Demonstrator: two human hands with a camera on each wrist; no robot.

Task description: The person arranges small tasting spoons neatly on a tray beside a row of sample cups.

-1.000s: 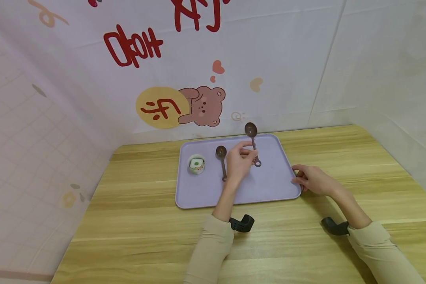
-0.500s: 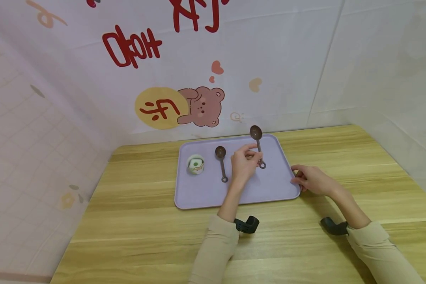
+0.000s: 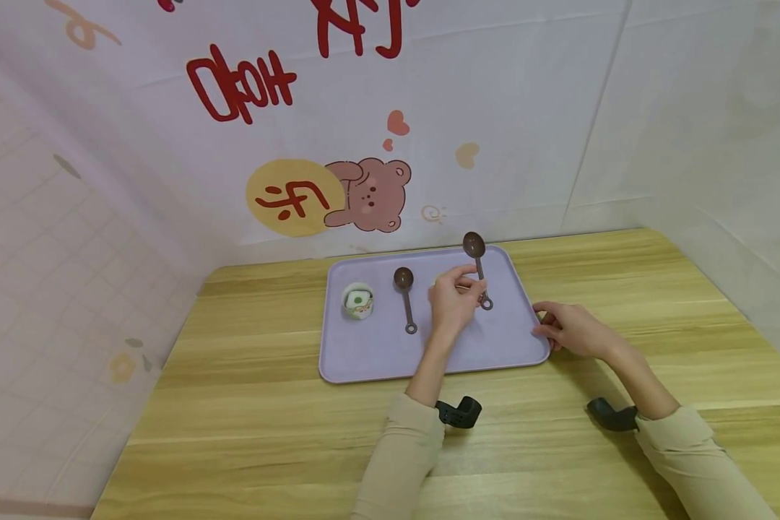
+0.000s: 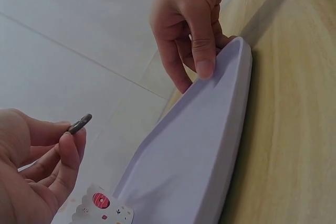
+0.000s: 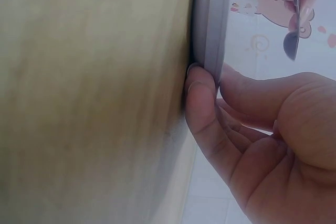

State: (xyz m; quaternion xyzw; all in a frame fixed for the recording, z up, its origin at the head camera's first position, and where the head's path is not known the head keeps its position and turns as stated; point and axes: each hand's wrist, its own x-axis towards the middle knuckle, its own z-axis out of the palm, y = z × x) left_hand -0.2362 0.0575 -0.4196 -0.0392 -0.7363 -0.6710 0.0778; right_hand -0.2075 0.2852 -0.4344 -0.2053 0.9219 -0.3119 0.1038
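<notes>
My left hand (image 3: 453, 297) pinches the handle of a brown measuring spoon (image 3: 474, 245) between thumb and fingertips. The spoon is held over the right part of a lilac tray (image 3: 507, 339), bowl end toward the wall. In the left wrist view, only the end of its handle (image 4: 80, 123) shows past the fingers. My right hand (image 3: 575, 328) grips the tray's right edge, thumb on top and fingers underneath, as the right wrist view shows. A second brown measuring spoon (image 3: 407, 300) lies on the tray left of my left hand.
A small patterned cup (image 3: 359, 310) with a white block marked by a green dot inside stands on the tray's left side. The tray sits on a wood-grain table (image 3: 253, 419), close to the printed wall sheet (image 3: 533, 108) behind it.
My left hand has moved to the right with the measuring spoon, uncovering the handle of the spoon lying on the tray. The right hand stays at the tray's edge.
</notes>
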